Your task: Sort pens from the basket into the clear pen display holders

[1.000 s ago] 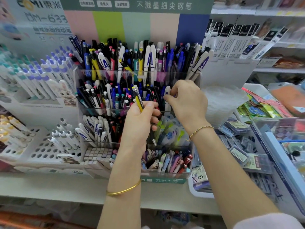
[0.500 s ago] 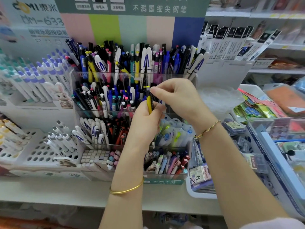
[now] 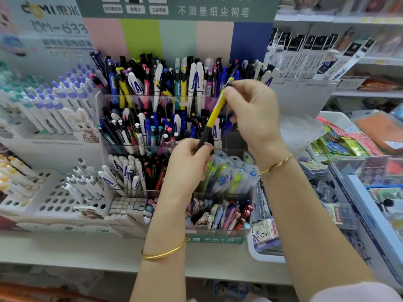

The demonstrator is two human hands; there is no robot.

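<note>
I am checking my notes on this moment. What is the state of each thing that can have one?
yellow pen, tilted, held at both ends
left hand, grips the pen's black lower end
right hand, pinches the pen's top end
clear holder, tiers packed with upright pens

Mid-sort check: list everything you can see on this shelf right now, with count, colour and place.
yellow-and-black plastic pen: one; yellow upper barrel, black lower part; tilted, held between both grips before the holder.
clear tiered plastic pen display holder: one; transparent with green label; shelf centre.
mixed pens: too many to count; black, blue, yellow, white; back tiers.
pastel pens: many; pink, blue, red; front compartment.
white perforated plastic rack: one; lower left, holding white-and-grey pens.
left grip: one; gold bangle; holds pen's black end.
right grip: one; gold bracelet; pinches pen's top.
</note>
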